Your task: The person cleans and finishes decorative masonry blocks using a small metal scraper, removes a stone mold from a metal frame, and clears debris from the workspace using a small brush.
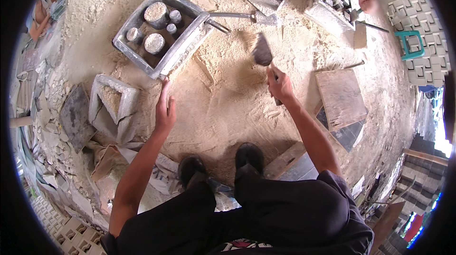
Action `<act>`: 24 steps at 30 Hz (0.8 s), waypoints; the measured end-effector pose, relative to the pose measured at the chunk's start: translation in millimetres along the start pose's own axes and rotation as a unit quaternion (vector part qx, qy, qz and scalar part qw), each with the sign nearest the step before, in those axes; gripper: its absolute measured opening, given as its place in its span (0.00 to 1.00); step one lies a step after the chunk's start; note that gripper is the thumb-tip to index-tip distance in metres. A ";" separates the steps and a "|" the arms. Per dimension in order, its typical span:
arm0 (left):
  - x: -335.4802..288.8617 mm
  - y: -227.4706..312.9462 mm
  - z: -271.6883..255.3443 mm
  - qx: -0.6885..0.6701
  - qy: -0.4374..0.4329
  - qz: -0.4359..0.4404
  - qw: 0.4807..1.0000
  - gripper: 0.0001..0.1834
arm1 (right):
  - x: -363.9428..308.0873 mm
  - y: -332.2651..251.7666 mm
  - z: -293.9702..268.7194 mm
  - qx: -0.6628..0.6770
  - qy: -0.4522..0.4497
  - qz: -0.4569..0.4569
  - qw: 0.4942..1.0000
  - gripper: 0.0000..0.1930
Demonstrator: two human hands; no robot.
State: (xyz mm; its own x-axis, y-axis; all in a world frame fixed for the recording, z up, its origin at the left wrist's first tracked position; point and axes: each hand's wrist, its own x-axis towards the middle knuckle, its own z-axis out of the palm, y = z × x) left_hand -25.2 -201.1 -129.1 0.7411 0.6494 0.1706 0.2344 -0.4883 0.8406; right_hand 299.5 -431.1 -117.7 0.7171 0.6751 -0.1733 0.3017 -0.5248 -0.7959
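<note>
A grey metal box mould (187, 41) lies tilted on the sandy ground, with several round cylinders (155, 43) of different sizes standing inside it. My left hand (165, 110) has its fingers stretched out, the tips at the mould's near corner. In my right hand (280, 85) is the handle of a trowel (262, 51). Its dark blade points away from me over the sand (223, 84), and pale material along the blade's edge is blurred by motion. Beyond it, a second trowel (267, 17) lies beside the mould's handle.
A pale hollow block (102, 112) sits at left. A square wooden board (341, 98) lies at right, over a dark plate. At the far right, another person's hands (365, 3) work at a similar mould (332, 10). A green stool (411, 45) stands near stacked blocks (418, 13).
</note>
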 end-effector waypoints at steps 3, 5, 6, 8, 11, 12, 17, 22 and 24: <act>1.2 3.9 3.4 -0.014 -0.007 0.014 1.000 0.27 | 4.7 -10.1 -10.6 -0.060 0.013 -0.086 0.994 0.28; 1.9 4.6 6.2 -0.009 -0.014 0.021 1.000 0.27 | 24.0 -8.3 -10.9 0.017 0.072 -0.003 0.997 0.27; 1.4 6.9 7.8 -0.020 -0.009 0.004 1.000 0.26 | 30.0 -13.0 -11.5 -0.027 0.083 -0.014 0.996 0.26; 0.2 10.1 10.7 -0.042 0.003 -0.030 0.999 0.26 | 32.5 -18.6 -5.6 -0.076 0.040 -0.015 0.996 0.26; -0.3 8.2 8.4 -0.043 0.004 -0.038 0.998 0.25 | 19.6 -19.3 13.1 -0.086 -0.102 -0.040 0.990 0.26; -1.9 6.0 5.1 -0.037 0.009 -0.031 0.999 0.25 | 16.1 -32.7 14.3 -0.105 -0.110 -0.100 0.983 0.27; 2.0 10.0 7.2 -0.033 0.007 -0.014 0.999 0.25 | 41.4 -28.6 5.1 -0.083 -0.058 -0.036 0.994 0.28; -1.2 5.0 3.1 -0.027 0.009 -0.025 0.999 0.25 | 24.1 -28.3 30.6 -0.123 -0.116 -0.131 0.977 0.22; -3.0 6.7 1.4 -0.029 0.012 -0.025 0.999 0.25 | 14.2 -28.5 24.5 -0.139 -0.095 -0.122 0.978 0.19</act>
State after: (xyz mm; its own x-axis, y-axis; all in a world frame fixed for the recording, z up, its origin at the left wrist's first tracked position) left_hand -24.9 -207.2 -124.7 0.7144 0.6858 0.1388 0.2339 -0.4211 0.8763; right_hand 285.7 -393.9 -111.7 0.4809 0.8681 -0.1228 0.6279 -0.4388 -0.6428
